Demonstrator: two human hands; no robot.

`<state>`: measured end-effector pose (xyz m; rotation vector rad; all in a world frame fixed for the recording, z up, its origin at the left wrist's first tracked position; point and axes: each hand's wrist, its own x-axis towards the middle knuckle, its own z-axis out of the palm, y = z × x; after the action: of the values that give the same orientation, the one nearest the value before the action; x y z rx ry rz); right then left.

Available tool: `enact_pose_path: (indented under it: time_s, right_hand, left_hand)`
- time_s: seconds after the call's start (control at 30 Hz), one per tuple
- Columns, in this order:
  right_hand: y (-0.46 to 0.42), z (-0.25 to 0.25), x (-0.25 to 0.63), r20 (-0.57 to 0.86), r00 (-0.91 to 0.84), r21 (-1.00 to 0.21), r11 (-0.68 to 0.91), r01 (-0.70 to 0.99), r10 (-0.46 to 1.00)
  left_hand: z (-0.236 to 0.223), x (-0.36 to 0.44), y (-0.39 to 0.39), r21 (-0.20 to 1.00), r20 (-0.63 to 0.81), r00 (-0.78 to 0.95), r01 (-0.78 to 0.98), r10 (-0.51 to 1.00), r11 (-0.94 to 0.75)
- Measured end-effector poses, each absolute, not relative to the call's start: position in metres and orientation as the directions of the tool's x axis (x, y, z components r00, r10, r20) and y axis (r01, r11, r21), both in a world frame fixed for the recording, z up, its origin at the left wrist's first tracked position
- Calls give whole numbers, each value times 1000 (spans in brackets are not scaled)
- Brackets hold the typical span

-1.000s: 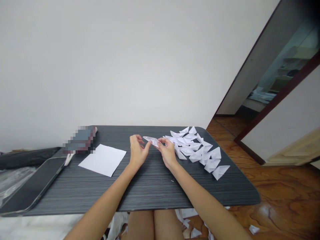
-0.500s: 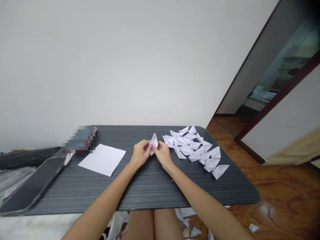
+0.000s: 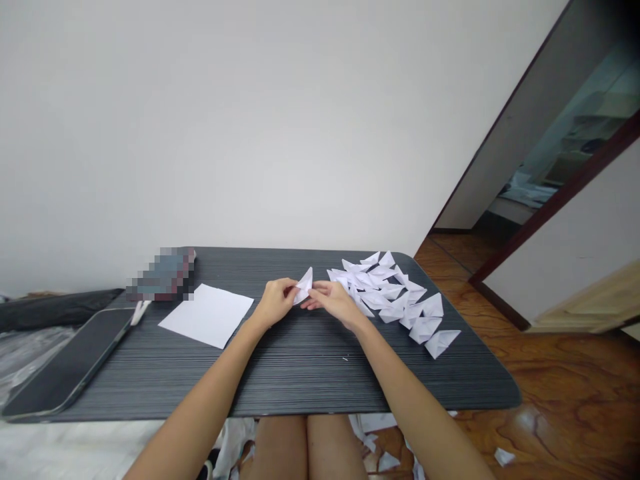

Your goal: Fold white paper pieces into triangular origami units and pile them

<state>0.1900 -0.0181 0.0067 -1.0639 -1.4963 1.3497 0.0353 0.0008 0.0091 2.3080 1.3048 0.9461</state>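
Observation:
A small white folded paper boat [image 3: 305, 285] is held a little above the middle of the dark table, one pointed end upward. My left hand [image 3: 275, 301] pinches its left side between thumb and fingers. On the right side, my right hand [image 3: 336, 301] has its thumb against the boat and its fingers curled behind the lower edge. Several finished paper boats [image 3: 380, 287] lie in a loose pile to the right of my right hand. A flat white square sheet of paper [image 3: 207, 316] rests to the left of my left hand.
The dark ribbed table [image 3: 305, 380] stands against a white wall. A blurred-out object [image 3: 167, 275] sits at its back left corner, and a black flat device [image 3: 73, 363] lies at the left edge. Paper scraps [image 3: 504, 457] are on the wooden floor.
The boat has tilted to the right in my left hand. My right hand has moved slightly right, its fingers reaching out beneath the boat's edge.

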Motion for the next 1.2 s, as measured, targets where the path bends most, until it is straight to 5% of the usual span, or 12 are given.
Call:
enact_pose_path:
  time_s: [0.13,0.23,0.63,1.2]
  right_hand:
    - [-23,12,204,393,-276,-818,471,332,877]
    - [-25,10,206,473,-408,-602,624,498,781]
    - [-25,4,202,601,-454,-227,684,693,658]
    - [-23,-5,198,373,-435,-376,562,737,819]
  left_hand:
    - [10,33,1,594,342,403,607,849,-527]
    - [9,32,2,607,332,428,585,840,-538]
    - [5,31,3,565,300,508,587,807,-579]
    - [1,35,-1,527,323,647,483,690,-699]
